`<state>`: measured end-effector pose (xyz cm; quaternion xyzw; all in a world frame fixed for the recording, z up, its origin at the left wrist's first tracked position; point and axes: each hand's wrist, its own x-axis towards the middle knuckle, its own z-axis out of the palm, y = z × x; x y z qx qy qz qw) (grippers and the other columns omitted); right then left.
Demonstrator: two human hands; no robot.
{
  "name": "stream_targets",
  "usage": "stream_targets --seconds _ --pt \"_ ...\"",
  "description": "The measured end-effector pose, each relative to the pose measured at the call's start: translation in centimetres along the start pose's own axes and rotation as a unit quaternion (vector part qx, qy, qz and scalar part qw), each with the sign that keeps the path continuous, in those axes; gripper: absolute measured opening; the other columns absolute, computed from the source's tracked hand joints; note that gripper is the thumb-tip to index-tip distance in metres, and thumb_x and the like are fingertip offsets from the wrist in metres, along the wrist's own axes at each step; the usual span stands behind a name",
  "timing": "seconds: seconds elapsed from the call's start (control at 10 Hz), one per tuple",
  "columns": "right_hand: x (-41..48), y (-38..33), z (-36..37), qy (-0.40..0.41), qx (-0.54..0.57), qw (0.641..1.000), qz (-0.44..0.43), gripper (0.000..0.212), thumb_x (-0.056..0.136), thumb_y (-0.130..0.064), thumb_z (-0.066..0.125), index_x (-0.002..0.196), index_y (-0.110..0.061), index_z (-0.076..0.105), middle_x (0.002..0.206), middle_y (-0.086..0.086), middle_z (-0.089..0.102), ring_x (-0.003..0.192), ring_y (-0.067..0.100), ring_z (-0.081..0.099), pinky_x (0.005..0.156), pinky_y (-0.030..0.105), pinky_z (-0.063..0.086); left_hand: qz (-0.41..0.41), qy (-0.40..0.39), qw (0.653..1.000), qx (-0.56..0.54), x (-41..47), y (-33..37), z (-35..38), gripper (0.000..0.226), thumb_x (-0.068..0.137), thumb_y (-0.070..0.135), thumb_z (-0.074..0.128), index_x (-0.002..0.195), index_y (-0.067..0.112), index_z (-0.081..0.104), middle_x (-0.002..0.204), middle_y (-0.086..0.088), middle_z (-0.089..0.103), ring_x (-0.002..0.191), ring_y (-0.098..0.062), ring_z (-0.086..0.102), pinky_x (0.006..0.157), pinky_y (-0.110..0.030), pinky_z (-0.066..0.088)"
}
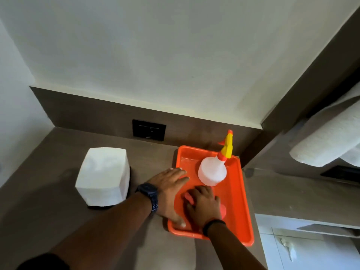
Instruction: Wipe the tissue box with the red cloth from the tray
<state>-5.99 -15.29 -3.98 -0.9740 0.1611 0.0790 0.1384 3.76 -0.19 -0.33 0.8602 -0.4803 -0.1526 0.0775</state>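
A white tissue box [103, 176] stands on the brown counter, left of an orange tray [238, 207]. Inside the tray lies a red cloth [223, 209], mostly hidden under my right hand [202, 205], whose fingers curl down onto it. My left hand [169, 190], with a dark watch on its wrist, lies flat and spread across the tray's left rim, thumb at the near corner. The tissue box sits about a hand's width left of my left hand, untouched.
A white spray bottle [212, 172] with a yellow and orange trigger head stands at the back of the tray. A dark socket panel [149, 129] is set in the backsplash. Rolled white towels [327, 139] lie on a shelf at the right.
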Motion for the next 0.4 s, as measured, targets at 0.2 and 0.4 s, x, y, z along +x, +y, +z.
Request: stream_targets --seconds 0.2,0.4 --pt "0.7 0.1 1.6 -0.038 0.019 0.999 0.012 0.053 0.086 -0.048 0.048 0.135 -0.031 0.039 0.153 0.001 0.035 0.146 0.026 0.019 0.113 0.062 0.018 0.006 0.027 1.0 0.01 0.5 -0.1 3.7 0.139 0.036 0.096 0.044 0.146 0.017 0.012 0.157 -0.008 0.015 0.143 -0.025 0.009 0.115 -0.037 0.002" --pt "0.2 0.5 0.4 0.008 0.072 0.997 0.015 0.054 0.081 -0.055 0.048 0.13 -0.032 0.048 0.144 -0.003 0.052 0.14 0.024 0.034 0.114 0.058 0.021 0.004 0.008 1.0 0.006 0.7 -0.1 3.3 0.136 0.035 0.1 0.041 0.144 0.023 0.01 0.156 -0.006 0.017 0.142 -0.028 0.011 0.112 -0.04 0.002"
